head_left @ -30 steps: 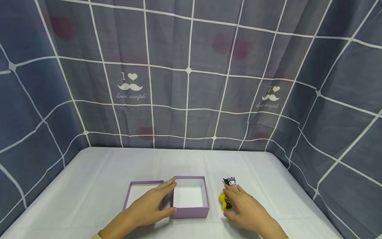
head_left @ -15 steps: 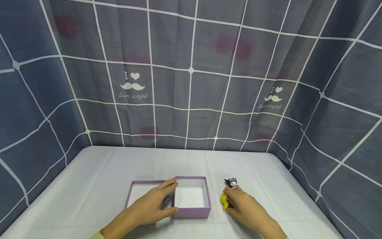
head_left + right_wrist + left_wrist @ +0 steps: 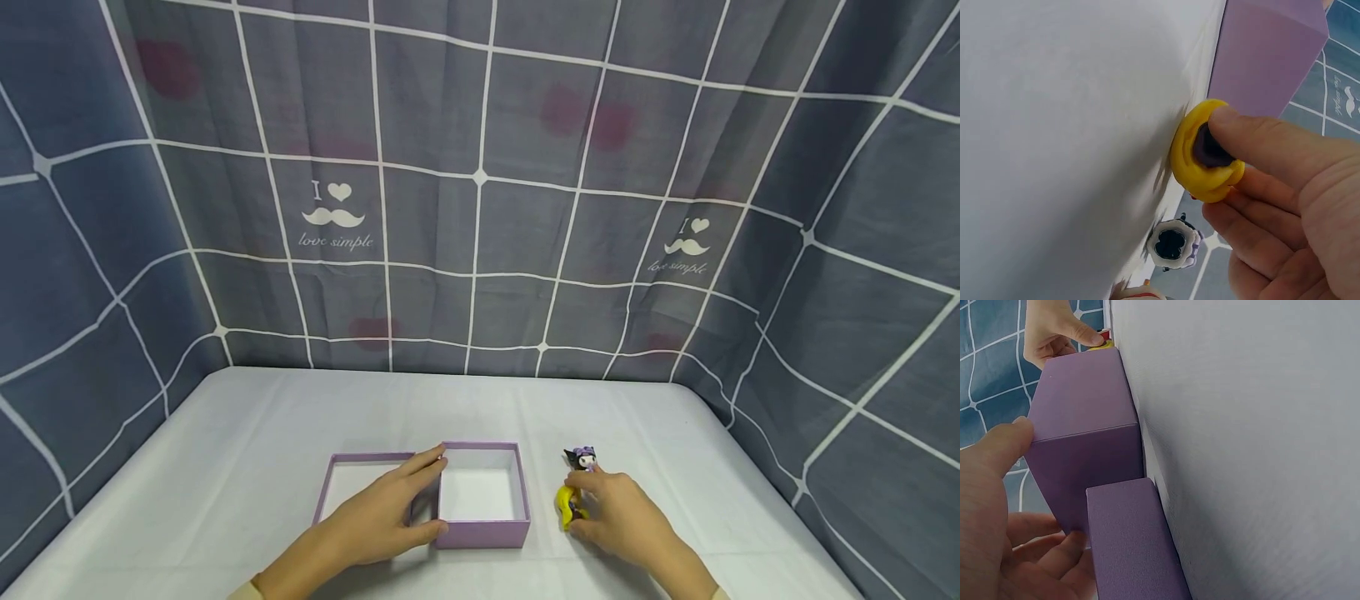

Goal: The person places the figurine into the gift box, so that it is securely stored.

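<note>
My left hand [image 3: 382, 515] holds the open purple box [image 3: 480, 535] at its left side. The thumb is at the near corner and the fingertips are at the far one, as the left wrist view also shows. White inside, the box sits on the table. My right hand [image 3: 626, 521] pinches a small yellow toy figurine [image 3: 1186, 159] between thumb and fingers, just right of the box. The figurine has a dark patch on its underside and appears to lie on its side at the tabletop. Part of it is hidden by my fingers.
A shallower purple box part [image 3: 324, 492] lies left of the box, partly under my left forearm. Just beyond my right hand is a black, white and purple figurine [image 3: 583, 458]. A white cloth [image 3: 300, 408] covers the table; grey checked curtains [image 3: 427, 217] surround it.
My right hand's fingers have drawn in from lying over the yellow figurine to pinching it. My left hand stays at the box. The view has shifted slightly.
</note>
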Demonstrator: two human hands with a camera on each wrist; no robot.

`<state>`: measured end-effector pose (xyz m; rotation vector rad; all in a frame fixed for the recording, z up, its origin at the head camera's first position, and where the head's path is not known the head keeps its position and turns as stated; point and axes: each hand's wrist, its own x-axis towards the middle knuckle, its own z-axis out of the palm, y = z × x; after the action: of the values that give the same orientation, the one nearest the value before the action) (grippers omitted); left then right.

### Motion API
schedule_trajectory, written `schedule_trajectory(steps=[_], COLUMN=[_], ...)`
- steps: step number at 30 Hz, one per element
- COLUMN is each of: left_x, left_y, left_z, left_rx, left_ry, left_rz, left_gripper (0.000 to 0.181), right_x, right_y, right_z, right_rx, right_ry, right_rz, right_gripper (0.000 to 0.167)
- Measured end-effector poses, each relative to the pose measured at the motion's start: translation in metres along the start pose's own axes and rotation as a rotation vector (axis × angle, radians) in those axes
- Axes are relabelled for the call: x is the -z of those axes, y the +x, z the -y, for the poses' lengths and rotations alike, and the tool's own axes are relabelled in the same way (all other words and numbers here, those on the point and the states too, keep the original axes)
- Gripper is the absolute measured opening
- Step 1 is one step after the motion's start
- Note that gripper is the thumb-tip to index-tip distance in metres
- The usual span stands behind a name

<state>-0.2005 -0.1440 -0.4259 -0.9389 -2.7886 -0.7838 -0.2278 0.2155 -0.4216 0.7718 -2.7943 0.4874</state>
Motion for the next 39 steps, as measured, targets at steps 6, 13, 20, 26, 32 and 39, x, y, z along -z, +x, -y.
schedule_trajectory(steps=[6, 13, 20, 26, 32, 39], left_x=[0.001, 0.004, 0.004, 0.003, 0.002, 0.002], left_y=[0.000, 0.001, -0.001, -0.001, -0.002, -0.001], left_z=[-0.001, -0.002, -0.002, -0.001, -0.001, -0.001], left_rx=[-0.001, -0.003, 0.002, -0.001, -0.002, -0.012], left_ry=[-0.002, -0.006, 0.002, 0.005, 0.007, 0.015], left_rz=[0.010, 0.005, 0.006, 0.008, 0.009, 0.009], left_gripper=[0.081, 0.081, 0.081, 0.081, 0.082, 0.081], right_x=[0.003, 0.013, 0.024, 0.033, 0.041, 0.043], right_y=[-0.001, 0.003, 0.007, 0.014, 0.021, 0.027], right_z=[0.002, 0.004, 0.007, 0.015, 0.027, 0.040], right_rx=[-0.033, -0.028, 0.022, 0.101, 0.090, 0.083], right_ry=[0.017, 0.041, 0.041, 0.031, 0.029, 0.025], right_rz=[-0.001, -0.023, -0.072, -0.146, -0.161, -0.185], right_gripper=[0.047, 0.048, 0.047, 0.049, 0.050, 0.049])
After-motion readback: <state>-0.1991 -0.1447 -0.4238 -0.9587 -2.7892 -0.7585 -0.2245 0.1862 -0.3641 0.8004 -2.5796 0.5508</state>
